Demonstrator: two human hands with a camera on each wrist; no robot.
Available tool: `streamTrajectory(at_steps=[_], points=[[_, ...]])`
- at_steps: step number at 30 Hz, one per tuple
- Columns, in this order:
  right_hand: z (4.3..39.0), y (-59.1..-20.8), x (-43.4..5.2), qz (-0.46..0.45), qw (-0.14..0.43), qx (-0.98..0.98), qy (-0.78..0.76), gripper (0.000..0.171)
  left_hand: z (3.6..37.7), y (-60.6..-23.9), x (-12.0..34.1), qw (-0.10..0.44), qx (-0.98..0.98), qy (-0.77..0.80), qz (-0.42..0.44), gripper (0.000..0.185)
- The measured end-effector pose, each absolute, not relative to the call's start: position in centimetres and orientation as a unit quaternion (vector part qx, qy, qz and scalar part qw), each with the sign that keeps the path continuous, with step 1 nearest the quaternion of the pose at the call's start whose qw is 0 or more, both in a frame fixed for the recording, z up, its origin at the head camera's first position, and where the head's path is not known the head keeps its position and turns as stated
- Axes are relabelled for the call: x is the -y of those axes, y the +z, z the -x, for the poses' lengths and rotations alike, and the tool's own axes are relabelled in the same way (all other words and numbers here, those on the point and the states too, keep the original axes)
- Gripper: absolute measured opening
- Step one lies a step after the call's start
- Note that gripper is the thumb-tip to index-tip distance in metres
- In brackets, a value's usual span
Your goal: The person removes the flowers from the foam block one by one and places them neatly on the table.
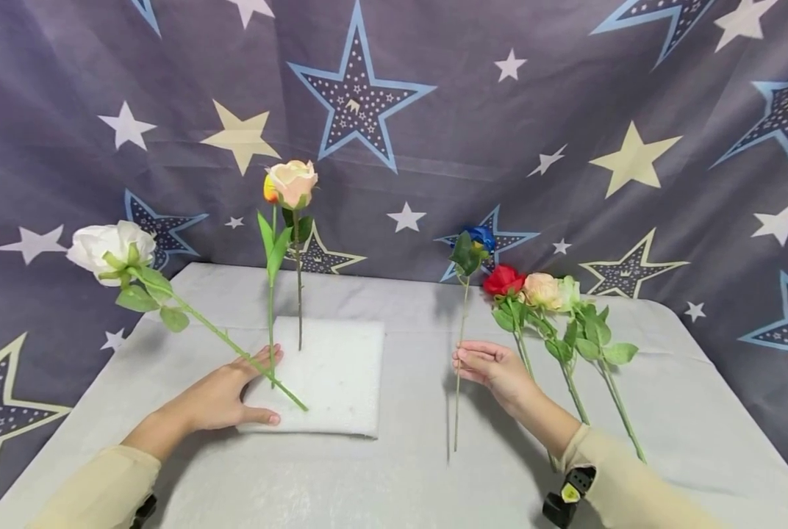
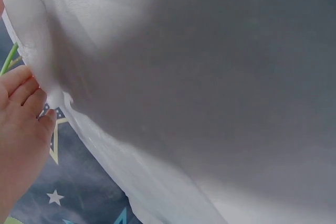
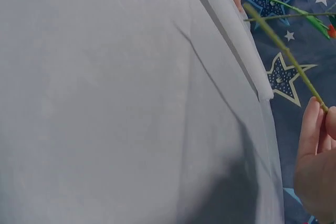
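Note:
My left hand [image 1: 218, 393] rests on the left side of a white foam block [image 1: 341, 382], thumb and fingers spread. In the foam stand a white flower [image 1: 112, 253], leaning left over that hand, an orange-yellow tulip [image 1: 271, 253] and a pale pink rose [image 1: 293, 184]. To the right of the block, my right hand [image 1: 500, 371] pinches the stem of a blue rose [image 1: 480, 239] between thumb and fingers. The rose is upright, its lower stem end above the table. In the right wrist view the stem [image 3: 286, 51] passes into the fingertips.
On the right of the table [image 1: 420, 477] lie a red rose [image 1: 503, 280], a peach rose [image 1: 542, 291] and a pale green rose [image 1: 568, 292], stems toward the front. Behind the table's back edge hangs a dark star-patterned cloth [image 1: 467, 110].

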State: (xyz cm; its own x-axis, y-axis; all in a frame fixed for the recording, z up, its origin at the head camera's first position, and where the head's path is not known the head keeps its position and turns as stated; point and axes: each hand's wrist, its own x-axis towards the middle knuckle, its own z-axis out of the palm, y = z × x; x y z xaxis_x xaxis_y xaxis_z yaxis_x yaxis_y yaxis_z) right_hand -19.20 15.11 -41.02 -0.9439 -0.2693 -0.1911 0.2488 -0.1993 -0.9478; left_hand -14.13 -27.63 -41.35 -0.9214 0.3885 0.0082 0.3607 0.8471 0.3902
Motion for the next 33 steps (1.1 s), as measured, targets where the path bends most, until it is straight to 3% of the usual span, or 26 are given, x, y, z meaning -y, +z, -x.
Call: streamTrajectory(at_steps=[13,27,33], points=[[19.6,-41.3,-16.8,-0.003,0.177,-0.608,-0.774,0.027,14.1,-41.0,27.6,0.029,-0.962,0.186,-0.197,0.103],[20.3,-41.8,-18.7,-0.061,0.179,-0.644,-0.742,0.013,14.1,-41.4,27.7,0.042,-0.961,0.199,-0.186,0.105],[20.5,-41.9,-19.6,-0.082,0.157,-0.707,-0.685,0.041,14.1,-41.3,27.7,0.04,-0.961,0.2,-0.185,0.105]])
